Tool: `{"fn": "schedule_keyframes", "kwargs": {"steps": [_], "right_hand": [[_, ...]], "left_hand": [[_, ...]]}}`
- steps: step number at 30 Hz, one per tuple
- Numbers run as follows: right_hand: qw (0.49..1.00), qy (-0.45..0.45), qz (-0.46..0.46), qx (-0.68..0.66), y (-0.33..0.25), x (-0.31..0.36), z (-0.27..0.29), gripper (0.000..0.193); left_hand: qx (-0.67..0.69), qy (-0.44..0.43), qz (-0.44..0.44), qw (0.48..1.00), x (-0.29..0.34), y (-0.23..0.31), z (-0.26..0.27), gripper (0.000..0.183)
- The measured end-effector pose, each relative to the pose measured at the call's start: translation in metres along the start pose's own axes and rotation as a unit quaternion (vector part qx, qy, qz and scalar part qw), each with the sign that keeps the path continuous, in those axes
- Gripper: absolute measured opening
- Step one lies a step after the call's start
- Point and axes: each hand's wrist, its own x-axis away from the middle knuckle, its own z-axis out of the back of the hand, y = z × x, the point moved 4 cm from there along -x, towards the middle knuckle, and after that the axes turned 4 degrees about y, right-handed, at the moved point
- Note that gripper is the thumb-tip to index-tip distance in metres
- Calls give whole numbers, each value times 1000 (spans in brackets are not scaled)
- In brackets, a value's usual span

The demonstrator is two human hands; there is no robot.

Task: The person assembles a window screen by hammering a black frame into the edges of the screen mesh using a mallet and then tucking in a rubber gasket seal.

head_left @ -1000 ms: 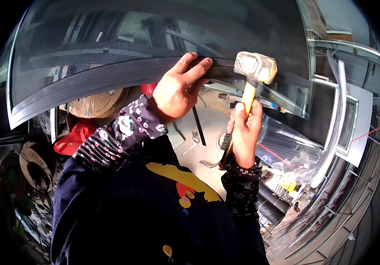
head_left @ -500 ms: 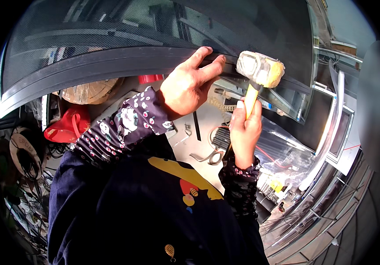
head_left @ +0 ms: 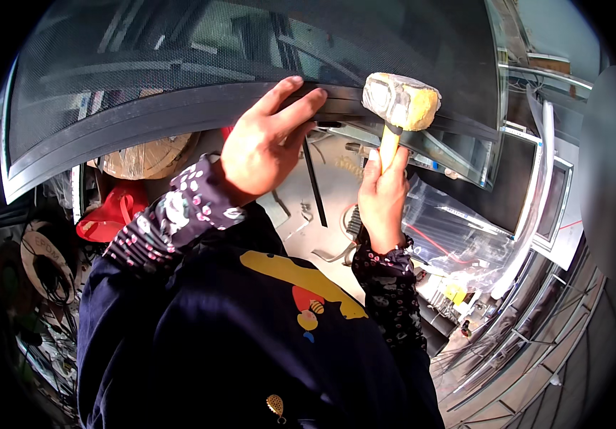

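A chunky mallet (head_left: 401, 101) with a scuffed whitish-and-yellow head and a yellow handle stands at one o'clock, head uppermost. The right hand (head_left: 383, 200), at three o'clock, is wrapped around the handle fairly near the head, thumb laid along it, probably for control. The head overlaps a large dark-grey frame (head_left: 179, 111) filled with fine black mesh (head_left: 143, 64); whether the two touch cannot be told.

The frame sweeps across the top from about nine to one o'clock, its near rail curving toward the wearer. At eleven o'clock the left hand (head_left: 261, 146) is loose, its fingers stretched and spread over this rail, clasping nothing visible; it seems placed to steady or feel the edge, well apart from the mallet's head.

Further out, a glossy red plastic object (head_left: 111, 211) sits at nine o'clock, below a brown, film-wrapped round bundle (head_left: 147, 157) partly under the frame. A pale round reel (head_left: 47, 264) of black cord lies beyond. A thin black strip (head_left: 315, 182) shows near the centre, and clear plastic sheeting (head_left: 458, 229) spreads beyond the right hand, perhaps as protective wrapping.
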Motion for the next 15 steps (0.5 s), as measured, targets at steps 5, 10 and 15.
{"fn": "schedule_keyframes", "kwargs": {"steps": [5, 10, 15], "right_hand": [[998, -7, -30, -55, 6, -11, 13, 15], [961, 52, 101, -250, -47, -19, 89, 21], [999, 21, -17, -39, -10, 14, -16, 31]], "left_hand": [[-57, -16, -67, 996, -6, 5, 1, 44], [-49, -3, -59, 997, -5, 1, 5, 45], [-48, -13, -65, 997, -4, 2, 3, 43]]}}
